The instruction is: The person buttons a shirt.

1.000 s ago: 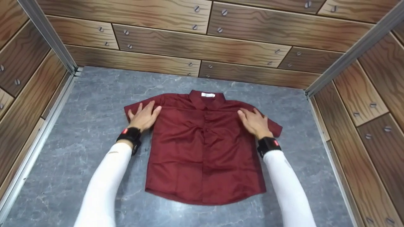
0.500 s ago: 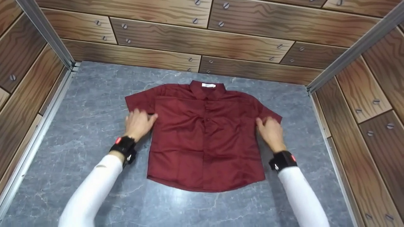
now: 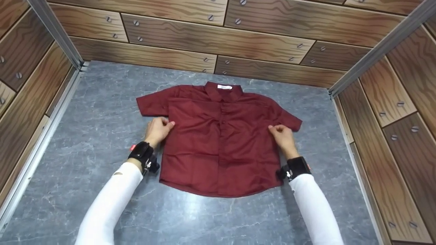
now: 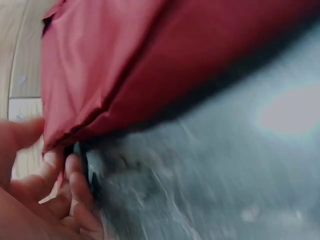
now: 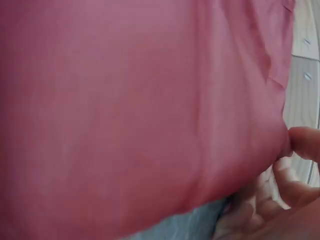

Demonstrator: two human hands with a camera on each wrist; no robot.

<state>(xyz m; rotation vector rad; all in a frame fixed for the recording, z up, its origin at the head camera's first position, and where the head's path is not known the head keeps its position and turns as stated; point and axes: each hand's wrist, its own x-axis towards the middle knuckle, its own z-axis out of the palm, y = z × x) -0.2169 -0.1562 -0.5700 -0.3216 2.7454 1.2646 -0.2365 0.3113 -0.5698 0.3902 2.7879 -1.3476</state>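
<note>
A dark red short-sleeved button shirt (image 3: 194, 146) lies front up on the grey marbled surface, collar away from me and hem towards me. Just below the left sleeve, my left hand (image 3: 157, 130) pinches the shirt's side edge between thumb and fingers; the left wrist view shows the thumb above the seam and fingers (image 4: 80, 185) underneath. On the other side, my right hand (image 3: 283, 136) pinches the opposite edge below the right sleeve. In the right wrist view the cloth edge sits between thumb and index finger (image 5: 295, 185), slightly lifted.
Wood-patterned panels (image 3: 170, 37) wall the back and both sides. Metal rails (image 3: 378, 51) run along the corners. The grey marbled surface (image 3: 190, 221) extends around the shirt on every side. A white label (image 3: 224, 87) shows inside the collar.
Both hands have come down from the shoulders, where they lay flat with fingers spread, to the sides below the sleeves. They now pinch the shirt's edges. The shirt appears higher in the head view.
</note>
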